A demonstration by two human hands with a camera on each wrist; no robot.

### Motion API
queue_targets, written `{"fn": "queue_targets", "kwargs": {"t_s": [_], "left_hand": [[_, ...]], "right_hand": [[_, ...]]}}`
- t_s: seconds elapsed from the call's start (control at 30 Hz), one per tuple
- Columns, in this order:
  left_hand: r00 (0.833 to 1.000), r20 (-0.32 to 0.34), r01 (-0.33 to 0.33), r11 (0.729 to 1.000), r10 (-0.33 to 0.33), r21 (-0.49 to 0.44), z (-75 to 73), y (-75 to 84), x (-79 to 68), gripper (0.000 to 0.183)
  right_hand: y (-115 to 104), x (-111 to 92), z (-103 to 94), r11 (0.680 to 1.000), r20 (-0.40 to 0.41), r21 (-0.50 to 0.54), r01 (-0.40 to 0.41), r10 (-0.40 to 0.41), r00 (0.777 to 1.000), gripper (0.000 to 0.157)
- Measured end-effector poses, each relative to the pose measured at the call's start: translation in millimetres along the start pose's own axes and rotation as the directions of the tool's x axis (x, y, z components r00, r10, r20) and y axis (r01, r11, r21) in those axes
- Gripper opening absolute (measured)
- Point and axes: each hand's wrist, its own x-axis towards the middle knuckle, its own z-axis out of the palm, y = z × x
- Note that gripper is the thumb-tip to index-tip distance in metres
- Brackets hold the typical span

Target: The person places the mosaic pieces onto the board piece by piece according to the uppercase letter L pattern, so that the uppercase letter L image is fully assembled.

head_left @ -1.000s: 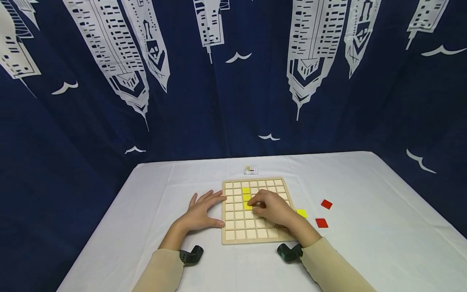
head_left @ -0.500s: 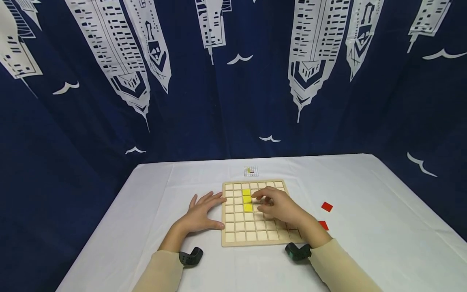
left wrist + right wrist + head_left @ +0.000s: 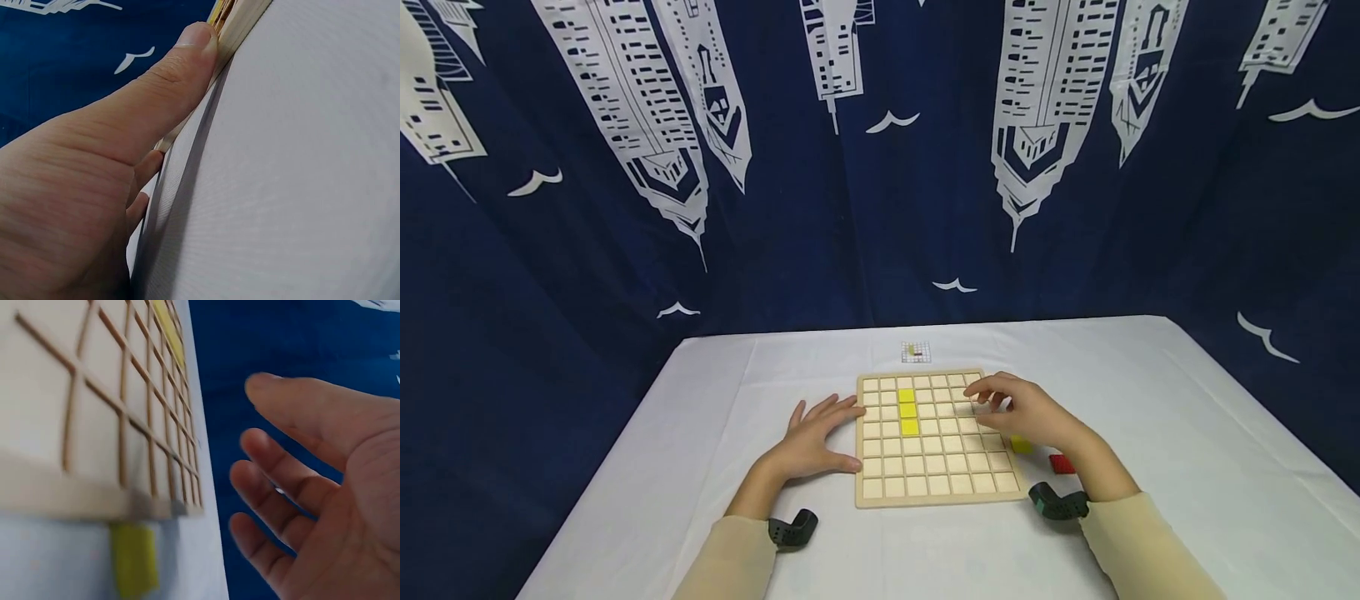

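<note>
A wooden grid board (image 3: 925, 465) lies on the white table, with three yellow square tiles (image 3: 908, 410) in a column in its cells. My left hand (image 3: 811, 437) rests at the board's left edge, fingers spread, and in the left wrist view its thumb (image 3: 181, 62) presses against the wooden rim. Over the board's right side hovers my right hand (image 3: 1026, 408), its fingers loosely bent and holding nothing. In the right wrist view those fingers (image 3: 269, 481) are apart from the board. A loose yellow tile (image 3: 1021, 444) lies by the right rim, partly under the right hand.
A red tile (image 3: 1062, 464) lies right of the board, beside my right wrist. Behind the board sits a small printed grid card (image 3: 916, 352) with coloured squares. A dark blue patterned curtain (image 3: 850, 208) hangs behind the table (image 3: 760, 375).
My right hand has let go of the third yellow tile in the column and moved right to the board's edge. Its forearm now hides one red tile. The left hand has stayed put.
</note>
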Motion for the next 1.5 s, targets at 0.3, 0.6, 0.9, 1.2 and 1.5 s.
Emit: {"fn": "queue_targets", "kwargs": {"t_s": [0.3,0.6,0.9,1.2,1.5], "left_hand": [[1.0,0.003,0.013,1.0,-0.013,0.001,1.9,0.0,0.6,0.089],[1.0,0.0,0.001,1.0,-0.001,-0.005,0.2,-0.3,0.5,0.088],[1.0,-0.007,0.002,1.0,-0.002,-0.006,-0.4,0.2,0.7,0.088],[1.0,-0.008,-0.001,1.0,0.001,-0.003,2.9,-0.8,1.3,0.087],[1.0,-0.008,0.002,1.0,-0.002,0.005,2.0,-1.6,1.8,0.087]], "right_hand": [[19,-16,-29.6,0.991,0.101,-0.069,-0.117,0.124,0.987,0.036],[32,-21,-35.9,0.98,0.216,-0.05,-0.191,0.198,0.956,0.032],[34,-24,-32.5,0.971,0.301,-0.033,-0.236,0.235,0.924,0.037],[35,-25,-26.9,0.969,0.295,-0.072,-0.238,0.249,0.923,0.033],[35,-22,-22.8,0.963,0.265,-0.092,-0.255,0.27,0.926,0.03]]}}
